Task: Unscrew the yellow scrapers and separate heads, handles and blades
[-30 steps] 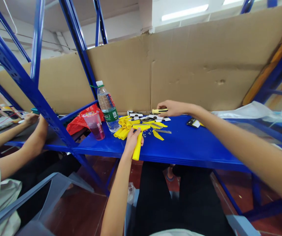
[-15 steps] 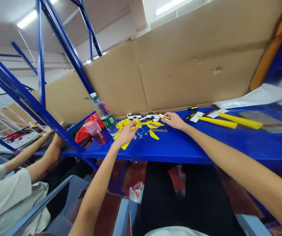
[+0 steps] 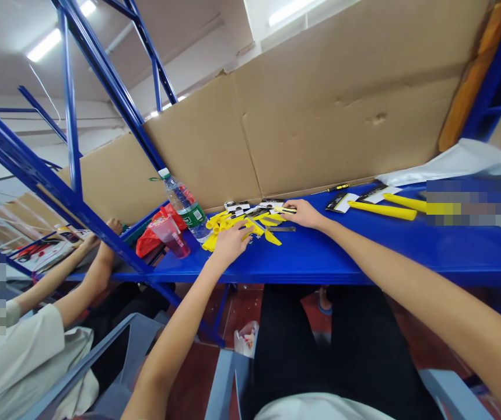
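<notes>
Your right grip (image 3: 305,214) is curled round the handle of a screwdriver (image 3: 282,210), which points toward 9 o'clock just above the desk (image 3: 302,256). Your left grip (image 3: 231,242) lies palm down against the near side of the yellow handles (image 3: 220,224), its fingers loosely bent and slightly apart; you cannot tell from here whether it has hold of one.

Taking that left grip as centre, your handles lie heaped at 11 o'clock, touching one another. A flat yellow piece (image 3: 272,237) sits at 3 o'clock, with a metal strip (image 3: 287,229) just beside it. Black-and-white cards (image 3: 238,206) lie around 12 o'clock, near the foot of the cardboard (image 3: 320,122). At 10 o'clock your bottle (image 3: 185,204) stands next to the heap; the cup (image 3: 171,236) is at 9, beside a red bag (image 3: 146,241).

From your right grip, another driver (image 3: 340,187) lies at 2 o'clock and a long handle (image 3: 384,210) at 3. Well apart, toward 9 o'clock, are a co-worker's arms (image 3: 99,271).
</notes>
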`<state>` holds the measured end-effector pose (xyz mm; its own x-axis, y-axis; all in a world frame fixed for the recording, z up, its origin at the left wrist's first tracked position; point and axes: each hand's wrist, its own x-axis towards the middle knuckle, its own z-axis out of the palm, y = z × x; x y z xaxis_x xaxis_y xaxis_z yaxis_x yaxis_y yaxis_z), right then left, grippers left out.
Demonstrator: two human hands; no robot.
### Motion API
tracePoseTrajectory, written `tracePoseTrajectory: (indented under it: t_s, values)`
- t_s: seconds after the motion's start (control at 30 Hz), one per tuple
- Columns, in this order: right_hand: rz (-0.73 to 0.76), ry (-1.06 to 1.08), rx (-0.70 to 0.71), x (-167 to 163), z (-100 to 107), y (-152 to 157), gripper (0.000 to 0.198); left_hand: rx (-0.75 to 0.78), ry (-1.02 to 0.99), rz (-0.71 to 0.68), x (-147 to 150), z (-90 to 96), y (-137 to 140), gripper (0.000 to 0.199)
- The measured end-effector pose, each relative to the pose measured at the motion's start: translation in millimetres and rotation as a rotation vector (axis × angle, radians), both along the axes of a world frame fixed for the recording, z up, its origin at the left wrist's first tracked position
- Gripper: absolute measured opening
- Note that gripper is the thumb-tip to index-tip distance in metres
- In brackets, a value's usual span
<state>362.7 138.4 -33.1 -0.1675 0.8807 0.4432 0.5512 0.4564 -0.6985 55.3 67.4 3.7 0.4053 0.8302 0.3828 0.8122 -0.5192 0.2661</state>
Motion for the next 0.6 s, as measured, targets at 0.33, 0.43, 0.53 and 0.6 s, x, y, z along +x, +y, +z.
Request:
tracePoseTrajectory:
  t_s: [0.33,0.43,0.53,0.6]
  values:
    - [-0.03,-0.002,0.035,1.7,-13.7,14.6,0.025,-0.099,-0.368,-0.031,-13.5,4.2,21.4,0.032]
    - [-0.042,-0.006,0.038,0.2,-14.4,15.6,0.023,-0.298,-0.607,-0.028,-17.2,18.6,43.1,0.029]
    - [-0.073,-0.007,0.042,0.3,-13.9,15.7,0.022,-0.581,-0.692,0.016,-8.6,31.2,69.3,0.023]
    - [-0.106,-0.004,0.05,2.0,-13.0,15.5,0.02,-0.674,-0.665,0.009,4.1,35.1,84.4,0.024]
